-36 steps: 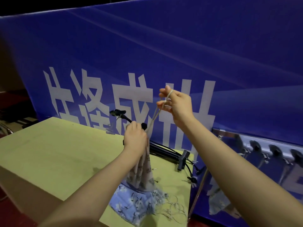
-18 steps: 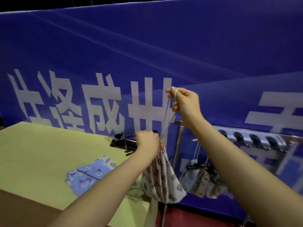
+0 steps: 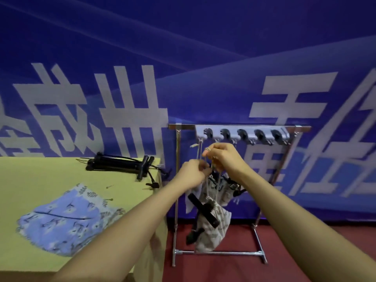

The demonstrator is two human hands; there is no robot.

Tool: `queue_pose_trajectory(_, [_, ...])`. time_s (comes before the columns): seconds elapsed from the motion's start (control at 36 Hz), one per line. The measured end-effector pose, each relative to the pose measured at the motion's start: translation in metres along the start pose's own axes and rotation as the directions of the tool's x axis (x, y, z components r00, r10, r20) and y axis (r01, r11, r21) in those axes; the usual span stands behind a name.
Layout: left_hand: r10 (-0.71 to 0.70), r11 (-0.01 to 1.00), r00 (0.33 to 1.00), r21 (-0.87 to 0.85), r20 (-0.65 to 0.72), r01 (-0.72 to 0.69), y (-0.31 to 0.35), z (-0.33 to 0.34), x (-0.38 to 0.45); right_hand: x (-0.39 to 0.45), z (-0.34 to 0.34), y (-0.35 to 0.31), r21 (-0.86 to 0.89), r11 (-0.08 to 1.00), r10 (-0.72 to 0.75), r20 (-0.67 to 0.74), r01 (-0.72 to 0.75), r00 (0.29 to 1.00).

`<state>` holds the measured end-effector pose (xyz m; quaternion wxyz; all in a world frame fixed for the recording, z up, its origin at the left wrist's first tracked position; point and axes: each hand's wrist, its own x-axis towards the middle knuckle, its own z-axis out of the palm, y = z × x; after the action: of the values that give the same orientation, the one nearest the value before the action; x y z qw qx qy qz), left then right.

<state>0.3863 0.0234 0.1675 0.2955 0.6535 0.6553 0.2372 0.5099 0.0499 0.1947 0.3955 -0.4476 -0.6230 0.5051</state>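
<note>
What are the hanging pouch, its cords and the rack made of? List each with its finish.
Pouch: thin woven cloth, matte, leaf-printed; it gathers in soft folds.
Cords: pale string, perhaps cotton; thin and taut.
Rack: metal tube, polished, chrome-like; bright glints run along it.

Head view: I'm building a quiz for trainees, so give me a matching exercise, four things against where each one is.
1 blue cloth
2 black bundle
3 bag
4 hook rail

A top of the rack
B far edge of the table
C flat on the table, nearer
D hangs on cords pinched by left hand and right hand

Pairs: 1-C, 2-B, 3-D, 4-A
</note>
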Motion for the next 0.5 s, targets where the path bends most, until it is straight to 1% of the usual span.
queue_pose_trajectory(0.08, [0.038, 0.995, 0.998, -0.099, 0.049, -0.033, 0.008, 0.014, 0.018, 0.000, -0.018, 0.012, -0.017, 0.998, 0.052, -0.035, -0.052, 0.998])
queue_pose_trajectory(0.14, [0.041, 0.993, 0.995, -0.115, 0.086, -0.031, 0.010, 0.025, 0.032, 0.001, -0.030, 0.019, -0.039, 0.996, 0.084, -0.053, -0.086, 0.995])
queue_pose_trajectory(0.25, [0.066, 0.986, 0.988, -0.162, 0.143, -0.042, 0.014, 0.047, 0.061, 0.012, -0.054, 0.034, -0.121, 0.982, 0.127, -0.154, -0.146, 0.980])
queue_pose_trajectory(0.36, [0.113, 0.987, 0.973, -0.133, 0.203, -0.087, 0.017, 0.066, 0.082, 0.021, -0.079, 0.053, -0.226, 0.945, 0.165, -0.286, -0.234, 0.944])
queue_pose_trajectory(0.42, [0.122, 0.986, 0.967, -0.143, 0.224, -0.091, 0.020, 0.076, 0.091, 0.025, -0.089, 0.060, -0.292, 0.918, 0.160, -0.346, -0.268, 0.925])
queue_pose_trajectory(0.5, [0.110, 0.988, 0.961, -0.135, 0.254, -0.078, 0.025, 0.090, 0.104, 0.031, -0.104, 0.069, -0.392, 0.862, 0.167, -0.375, -0.320, 0.912])
